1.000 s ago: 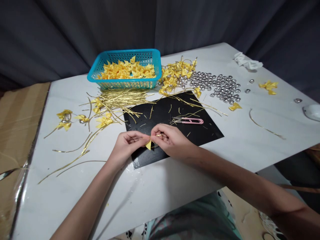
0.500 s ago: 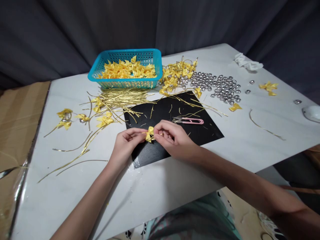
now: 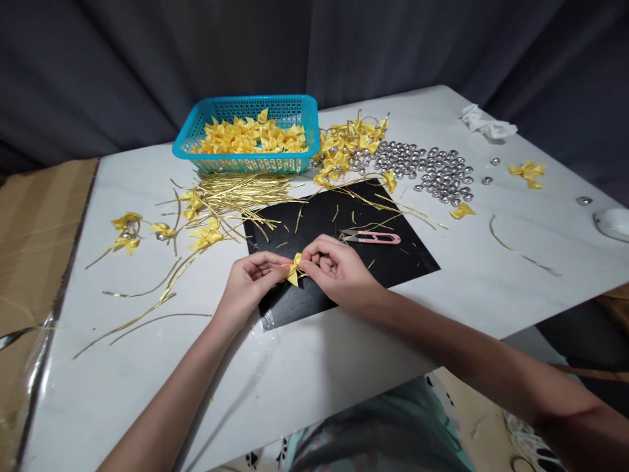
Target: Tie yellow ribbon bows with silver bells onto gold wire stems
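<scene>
Over the black mat [image 3: 339, 262] on the tabletop [image 3: 304, 367], my left hand [image 3: 248, 283] and right hand [image 3: 337, 270] meet, each grip pinching the small yellow bow [image 3: 295, 269] between fingertips, pink snips [image 3: 371, 237] lying just beyond.

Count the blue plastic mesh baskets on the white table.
1. The blue plastic mesh basket stands at the table's far side, filled with yellow ribbon bows, beyond the pile of gold wire ties. None other shows; the frame cuts off the table's edges.

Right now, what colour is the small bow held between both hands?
Yellow; the bow shows best in the head view.
</scene>
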`<act>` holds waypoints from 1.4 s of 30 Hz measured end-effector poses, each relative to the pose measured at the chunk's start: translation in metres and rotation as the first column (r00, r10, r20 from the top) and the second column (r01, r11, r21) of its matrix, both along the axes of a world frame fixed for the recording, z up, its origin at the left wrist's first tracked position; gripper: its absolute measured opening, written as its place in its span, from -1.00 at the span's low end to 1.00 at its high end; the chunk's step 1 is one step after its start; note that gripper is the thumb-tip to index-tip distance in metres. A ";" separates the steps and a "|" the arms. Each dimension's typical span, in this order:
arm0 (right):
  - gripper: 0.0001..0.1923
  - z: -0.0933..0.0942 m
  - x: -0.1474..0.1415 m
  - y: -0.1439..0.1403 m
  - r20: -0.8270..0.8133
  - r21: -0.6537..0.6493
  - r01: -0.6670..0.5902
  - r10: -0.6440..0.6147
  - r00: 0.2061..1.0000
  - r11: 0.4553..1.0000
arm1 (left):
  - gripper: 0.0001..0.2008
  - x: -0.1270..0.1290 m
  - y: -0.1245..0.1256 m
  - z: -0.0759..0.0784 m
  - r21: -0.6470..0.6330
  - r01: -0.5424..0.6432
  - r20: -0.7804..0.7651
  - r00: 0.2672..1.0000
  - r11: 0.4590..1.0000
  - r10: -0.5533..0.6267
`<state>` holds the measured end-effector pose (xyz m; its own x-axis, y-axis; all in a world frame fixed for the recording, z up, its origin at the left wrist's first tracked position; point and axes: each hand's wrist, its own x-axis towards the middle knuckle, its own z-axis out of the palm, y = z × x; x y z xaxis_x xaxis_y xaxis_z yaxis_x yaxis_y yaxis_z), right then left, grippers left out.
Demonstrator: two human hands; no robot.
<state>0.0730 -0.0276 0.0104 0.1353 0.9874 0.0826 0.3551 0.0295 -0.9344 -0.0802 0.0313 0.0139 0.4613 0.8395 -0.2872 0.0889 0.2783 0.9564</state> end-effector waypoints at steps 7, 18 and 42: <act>-0.90 -0.002 -0.003 0.000 -0.043 -0.038 0.033 -0.035 0.998 0.999 | -0.88 0.001 0.000 0.001 -0.039 0.015 -0.011 1.000 0.999 -0.015; -0.93 0.007 0.008 0.006 -0.118 -0.167 -0.116 0.097 0.988 0.979 | -0.92 -0.001 0.002 0.004 -0.078 0.079 -0.042 0.996 0.994 -0.083; -0.93 0.010 0.007 0.004 -0.074 -0.186 -0.192 0.181 0.981 0.964 | -0.89 -0.001 0.001 0.001 -0.039 0.076 -0.004 0.997 0.996 -0.076</act>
<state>0.0795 -0.0236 0.0208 -0.0534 0.9922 -0.1124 0.3075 -0.0908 -0.9472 -0.0815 0.0325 0.0152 0.5218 0.7901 -0.3217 0.1169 0.3073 0.9444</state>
